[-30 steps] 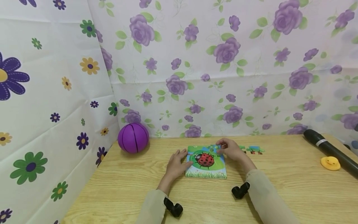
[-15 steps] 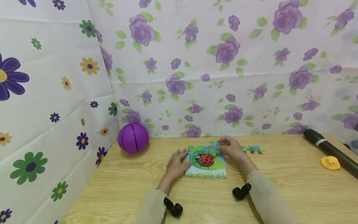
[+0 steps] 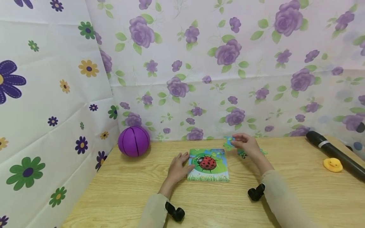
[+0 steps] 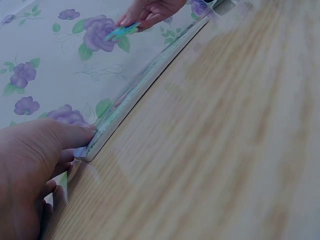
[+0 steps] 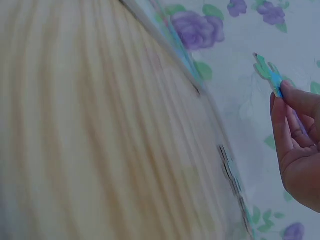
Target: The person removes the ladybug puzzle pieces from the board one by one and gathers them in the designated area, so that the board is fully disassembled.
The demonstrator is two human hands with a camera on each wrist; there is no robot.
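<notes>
A flat jigsaw puzzle board (image 3: 219, 174) with a red ladybug picture lies on the table. My left hand (image 3: 178, 167) rests at its left edge, fingers relaxed and spread, the thumb (image 4: 75, 135) lying over the board's corner in the left wrist view. My right hand (image 3: 248, 147) is raised beyond the board's upper right corner. Between thumb and fingertips it pinches a blue-green jigsaw piece (image 3: 229, 143), seen nearly edge-on in the right wrist view, where the piece (image 5: 270, 75) stands out against the backdrop.
More jigsaw pieces (image 3: 242, 153) lie right of the board, partly hidden by my right hand. A purple ball (image 3: 134, 141) sits at the back left. On the right are a yellow duck (image 3: 332, 165) and a long black cylinder (image 3: 339, 155). Floral cloth hangs behind the table.
My right hand has lifted the jigsaw piece off the board's top right area and carried it up and to the right. The left hand stays at the board's edge.
</notes>
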